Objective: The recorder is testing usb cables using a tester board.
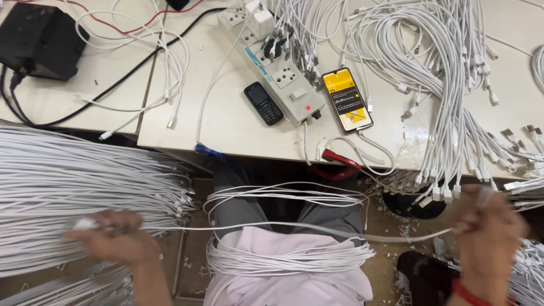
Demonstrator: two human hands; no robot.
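L hand (116,238) closed, fingers curled round one end of a single white cable (294,226); white plug end sticks out just past the fist. R hand (490,229) also closed, pinching the other end, blurred so exact finger pos unclear. Red band on R wrist. Cable runs taut-ish between both hands, across the lap, above a coiled cable batch (286,258) lying on the pink cloth.

Around: big cable stack (85,187) just L of L hand, touching it. More cable bundles (442,102) hang off table edge near R hand, connectors dangling. On table (226,124): grey power strip (275,68) w/ red LED and plugs in, small black keypad phone (263,103) beside it, smartphone (347,99) w/ yellow screen, cabled. Black box (37,39) far L corner. Red-handled tool (340,161) at table edge.
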